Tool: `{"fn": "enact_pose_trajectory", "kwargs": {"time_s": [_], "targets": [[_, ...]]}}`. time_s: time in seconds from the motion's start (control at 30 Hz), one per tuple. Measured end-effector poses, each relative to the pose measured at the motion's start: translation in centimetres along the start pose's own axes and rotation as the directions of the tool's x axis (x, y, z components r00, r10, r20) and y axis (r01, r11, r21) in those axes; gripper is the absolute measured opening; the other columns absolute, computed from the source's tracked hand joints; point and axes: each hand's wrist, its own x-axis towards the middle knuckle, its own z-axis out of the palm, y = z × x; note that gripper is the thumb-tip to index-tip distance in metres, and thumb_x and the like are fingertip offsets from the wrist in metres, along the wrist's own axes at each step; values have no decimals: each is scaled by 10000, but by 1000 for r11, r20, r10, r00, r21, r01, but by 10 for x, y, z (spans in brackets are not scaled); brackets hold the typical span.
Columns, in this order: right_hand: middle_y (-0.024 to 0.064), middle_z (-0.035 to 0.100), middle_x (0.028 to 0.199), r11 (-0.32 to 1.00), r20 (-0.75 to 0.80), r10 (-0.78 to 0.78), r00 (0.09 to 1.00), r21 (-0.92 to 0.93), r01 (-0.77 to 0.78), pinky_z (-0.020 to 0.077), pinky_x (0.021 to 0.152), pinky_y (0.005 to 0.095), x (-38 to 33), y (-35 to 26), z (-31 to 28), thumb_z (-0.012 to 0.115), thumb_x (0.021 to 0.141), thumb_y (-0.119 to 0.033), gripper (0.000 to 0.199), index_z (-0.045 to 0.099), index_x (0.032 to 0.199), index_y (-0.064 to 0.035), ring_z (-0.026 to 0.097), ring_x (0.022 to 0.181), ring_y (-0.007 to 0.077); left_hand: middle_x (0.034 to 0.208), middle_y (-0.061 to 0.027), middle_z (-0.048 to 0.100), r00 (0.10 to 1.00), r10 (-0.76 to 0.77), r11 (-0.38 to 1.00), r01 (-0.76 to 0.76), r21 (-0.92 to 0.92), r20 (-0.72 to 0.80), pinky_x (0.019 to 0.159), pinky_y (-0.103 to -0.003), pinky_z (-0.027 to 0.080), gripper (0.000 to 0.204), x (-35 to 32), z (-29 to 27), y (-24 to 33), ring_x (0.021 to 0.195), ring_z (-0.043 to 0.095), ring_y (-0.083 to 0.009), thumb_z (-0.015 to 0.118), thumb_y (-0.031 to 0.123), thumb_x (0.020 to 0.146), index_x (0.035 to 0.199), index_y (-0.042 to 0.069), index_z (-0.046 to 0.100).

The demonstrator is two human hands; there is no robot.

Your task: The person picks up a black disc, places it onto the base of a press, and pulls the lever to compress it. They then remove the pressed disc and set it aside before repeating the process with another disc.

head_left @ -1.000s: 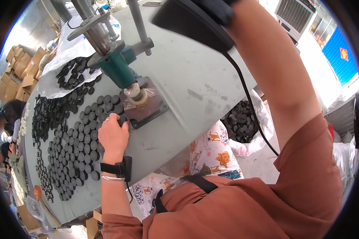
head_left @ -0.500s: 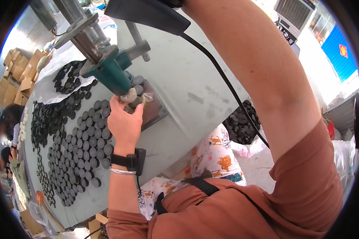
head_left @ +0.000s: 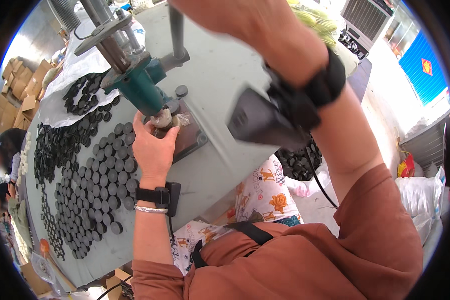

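Press (head_left: 135,85), head view: teal hand press w/ upright column, bolted on a dark base plate (head_left: 192,140) on the grey counter (head_left: 225,70). Its long axis runs vertical; ram end comes down onto a small whitish round piece (head_left: 161,119) sitting on the plate.

Left hand (head_left: 152,150) is right at that piece, coming from the near side: fingers curled round it, thumb on the left flank, so pinching/steadying the piece directly under the ram. Piece lies just past the fingertips, touching them. Left wrist carries a black strap w/ small box + a thin bangle.

Right hand is out of frame at top; only the forearm (head_left: 265,30) shows, raised high by the grey lever rod (head_left: 176,30). Whether it grips the rod — can't tell. Wrist has a black band w/ a blurred dark device (head_left: 262,120) hanging off it. Left hand is clearly the nearer one to the piece; right is well above.

Left of the press: many black round caps (head_left: 92,175) laid in rows on the counter, more on white plastic sheet (head_left: 60,107) further back. Cardboard boxes (head_left: 15,95) at far left edge.
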Motion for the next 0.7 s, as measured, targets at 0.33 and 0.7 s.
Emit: {"fn": "enact_pose_trajectory", "kwargs": {"time_s": [0.33,0.7], "targets": [[92,575,796,975,-47,-196,979,94,200,501,746,373,-165,8,16,552,683,78,129,546,770,-17,587,806,289,1069,-119,612,1000,8,886,-15,463,18,791,-373,507,419,-38,-66,-30,939,631,-290,757,202,754,1119,45,622],[95,568,787,970,4,-221,975,103,220,490,701,353,-170,20,14,666,659,34,168,572,779,-38,598,790,294,1132,-115,595,985,-31,626,-113,772,170,829,-415,505,420,-20,-70,-48,1063,565,-302,712,253,802,1161,66,603]]}}
